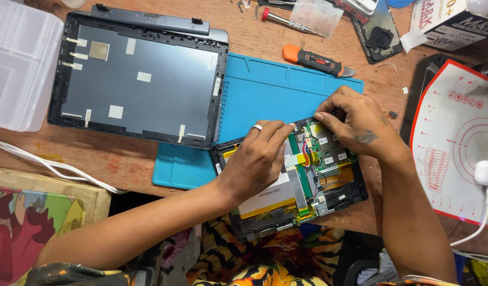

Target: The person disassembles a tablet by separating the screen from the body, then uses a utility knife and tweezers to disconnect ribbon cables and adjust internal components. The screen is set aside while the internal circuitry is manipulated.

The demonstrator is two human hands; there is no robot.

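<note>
An opened tablet [328, 185] lies at the front edge of the wooden bench, partly on a blue work mat [265, 90]. Its green circuit board, ribbon cables and silver battery are exposed. My left hand [260, 156], a ring on one finger, rests on the tablet's left half with fingertips at its top edge. My right hand [355, 122] pinches the top edge near the circuit board. Whether a small tool sits in the fingers is hidden. The separated screen panel [138, 79] lies face down at the left.
A clear plastic box [18, 63] stands at far left. An orange-handled tool [313, 59], a screwdriver [289, 21] and a phone [379, 34] lie at the back. A red-and-white mat [461, 137] and a white charger [487, 172] are at right. A white cable [53, 167] runs along the left.
</note>
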